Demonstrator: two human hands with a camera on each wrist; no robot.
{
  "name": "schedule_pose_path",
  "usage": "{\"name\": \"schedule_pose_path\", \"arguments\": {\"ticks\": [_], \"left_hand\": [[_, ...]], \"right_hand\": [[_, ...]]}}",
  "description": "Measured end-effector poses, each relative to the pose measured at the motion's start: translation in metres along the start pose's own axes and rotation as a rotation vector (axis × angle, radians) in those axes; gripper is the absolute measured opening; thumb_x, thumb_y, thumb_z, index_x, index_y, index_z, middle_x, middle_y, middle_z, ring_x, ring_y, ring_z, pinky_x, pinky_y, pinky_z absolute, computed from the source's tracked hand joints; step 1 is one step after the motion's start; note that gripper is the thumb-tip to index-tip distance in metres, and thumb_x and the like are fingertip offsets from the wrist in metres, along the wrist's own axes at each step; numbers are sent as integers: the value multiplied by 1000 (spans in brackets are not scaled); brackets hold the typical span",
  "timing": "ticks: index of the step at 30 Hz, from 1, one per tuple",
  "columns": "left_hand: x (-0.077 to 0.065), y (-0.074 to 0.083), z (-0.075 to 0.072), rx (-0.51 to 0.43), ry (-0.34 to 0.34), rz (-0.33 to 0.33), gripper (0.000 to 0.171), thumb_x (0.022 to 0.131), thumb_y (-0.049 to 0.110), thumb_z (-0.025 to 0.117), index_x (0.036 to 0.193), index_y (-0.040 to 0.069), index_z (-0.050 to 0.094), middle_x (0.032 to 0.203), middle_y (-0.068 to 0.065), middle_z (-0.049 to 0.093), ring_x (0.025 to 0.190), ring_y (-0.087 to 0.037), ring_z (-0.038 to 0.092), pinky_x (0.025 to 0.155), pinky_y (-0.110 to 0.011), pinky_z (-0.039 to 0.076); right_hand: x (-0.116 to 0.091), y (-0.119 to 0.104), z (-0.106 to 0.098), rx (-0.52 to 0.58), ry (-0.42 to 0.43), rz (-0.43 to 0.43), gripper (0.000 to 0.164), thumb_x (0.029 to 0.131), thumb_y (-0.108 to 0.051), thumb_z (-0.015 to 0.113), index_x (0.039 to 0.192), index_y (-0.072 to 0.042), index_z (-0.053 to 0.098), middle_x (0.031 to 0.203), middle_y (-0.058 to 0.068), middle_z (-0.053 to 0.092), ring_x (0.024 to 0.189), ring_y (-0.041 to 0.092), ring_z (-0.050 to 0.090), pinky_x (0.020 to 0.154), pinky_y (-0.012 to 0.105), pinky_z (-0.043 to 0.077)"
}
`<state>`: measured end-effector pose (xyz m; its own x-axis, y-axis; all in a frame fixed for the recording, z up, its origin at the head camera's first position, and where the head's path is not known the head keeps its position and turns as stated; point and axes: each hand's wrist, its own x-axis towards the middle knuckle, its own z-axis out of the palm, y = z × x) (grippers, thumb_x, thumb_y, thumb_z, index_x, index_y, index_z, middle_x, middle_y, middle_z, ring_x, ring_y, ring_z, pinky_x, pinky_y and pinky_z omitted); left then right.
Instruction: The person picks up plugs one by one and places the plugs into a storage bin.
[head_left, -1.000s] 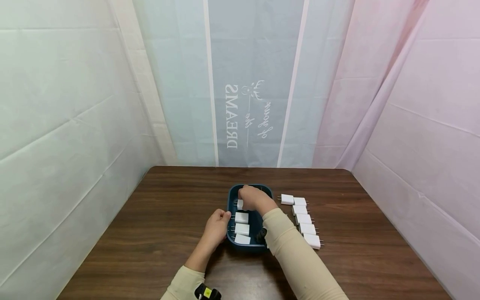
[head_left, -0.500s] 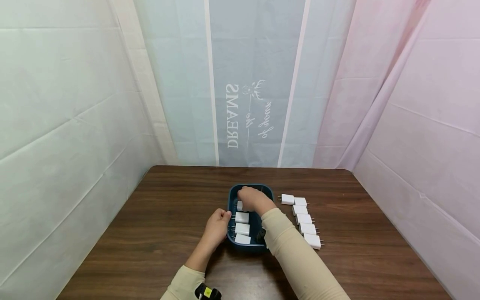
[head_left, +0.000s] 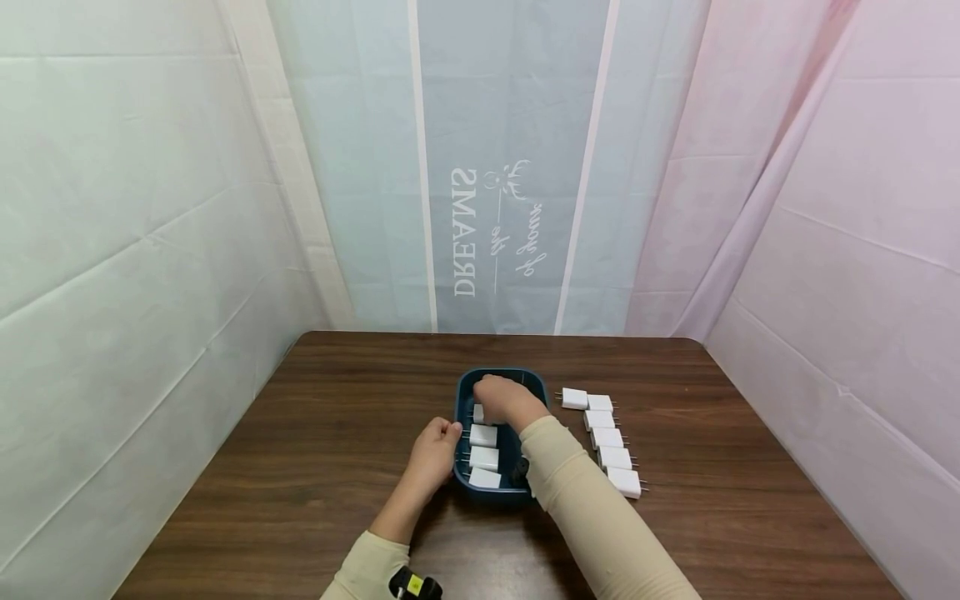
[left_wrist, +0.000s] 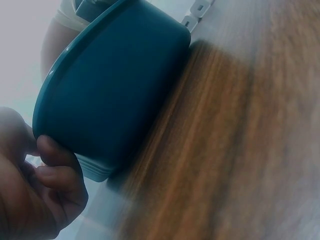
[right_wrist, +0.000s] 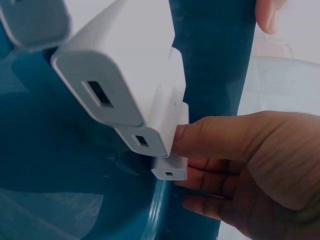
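Note:
White plug-in phone chargers (head_left: 483,458) lie in a row along the left wall of a dark blue plastic bin (head_left: 512,450), prongs toward that wall. Inside its far end, my right hand (head_left: 513,402) pinches the farthest charger (right_wrist: 170,173) between thumb and fingers; seen from the head, the hand covers most of it. The right wrist view shows the USB ports of the nearer chargers (right_wrist: 98,93). My left hand (head_left: 427,458) grips the bin's left rim, its curled fingers (left_wrist: 62,180) against the outside wall in the left wrist view.
Right of the bin, several more white chargers (head_left: 614,458) lie in a slanting row on the brown wooden table (head_left: 300,467), most with prongs to the right. One charger (head_left: 574,399) at the far end points left. Pale curtains (head_left: 510,100) stand behind and at both sides.
My right hand has shifted slightly nearer and to the left with the charger, closer to the row in the bin. The left hand stays at the rim.

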<state>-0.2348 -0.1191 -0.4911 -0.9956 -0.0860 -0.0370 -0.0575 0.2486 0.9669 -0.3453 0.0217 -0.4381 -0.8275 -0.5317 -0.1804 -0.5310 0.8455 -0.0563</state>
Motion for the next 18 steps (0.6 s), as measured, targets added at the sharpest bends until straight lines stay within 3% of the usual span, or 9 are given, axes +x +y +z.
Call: {"name": "schedule_pose_path", "arguments": {"ticks": [11,18], "left_hand": [[0,0,-1,18,2,1,27,110,28,48,102,3,55,66,-4,46,45,-15,44,42,-25,38],[0,0,0,23,1,-8,25,110,27,47,102,4,55,67,-4,46,46,-16,44,42,-26,38]], "right_hand": [[1,0,0,48,-23,12,25,90,-9,78,115,-12,73,116,3,70,95,16,63,86,36,57],[-2,1,-3,75,-35,4,21,90,-9,78,110,-12,73,110,3,71,86,15,61,80,34,56]]}}
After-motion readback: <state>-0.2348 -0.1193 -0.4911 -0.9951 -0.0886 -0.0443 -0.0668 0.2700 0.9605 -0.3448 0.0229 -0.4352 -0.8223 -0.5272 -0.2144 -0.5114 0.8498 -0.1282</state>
